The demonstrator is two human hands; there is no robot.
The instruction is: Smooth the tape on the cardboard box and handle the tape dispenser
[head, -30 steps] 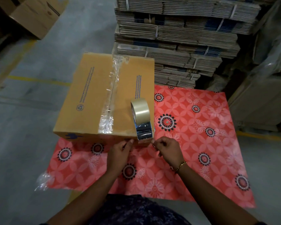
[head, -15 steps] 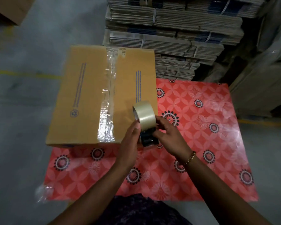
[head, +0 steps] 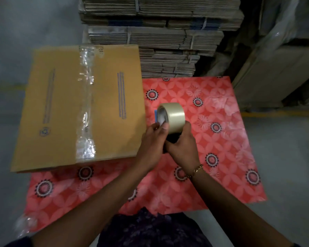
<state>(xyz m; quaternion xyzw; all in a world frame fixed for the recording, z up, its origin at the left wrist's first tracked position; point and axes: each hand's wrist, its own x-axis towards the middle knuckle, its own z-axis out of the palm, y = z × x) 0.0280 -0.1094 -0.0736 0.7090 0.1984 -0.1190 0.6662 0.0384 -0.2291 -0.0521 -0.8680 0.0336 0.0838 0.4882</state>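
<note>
A brown cardboard box [head: 57,107] lies on the left with a wrinkled strip of clear tape [head: 85,104] running down its middle seam. To the right of the box, above the red mat, both hands hold the tape dispenser [head: 173,116], a pale roll on a dark body. My left hand [head: 152,138] grips the roll's near side with the thumb on its edge. My right hand [head: 183,147] wraps around the dark lower part, which it mostly hides. Neither hand touches the box.
A red flower-patterned mat [head: 212,139] covers the floor under the box and hands. Bundled flat cartons [head: 159,32] are stacked behind. Wrapped pallets [head: 284,68] stand at the right. Grey concrete floor [head: 7,50] lies to the left.
The hands left the box's near edge, picked the dispenser up off the box top, and carried it right, clear of the box and over the mat.
</note>
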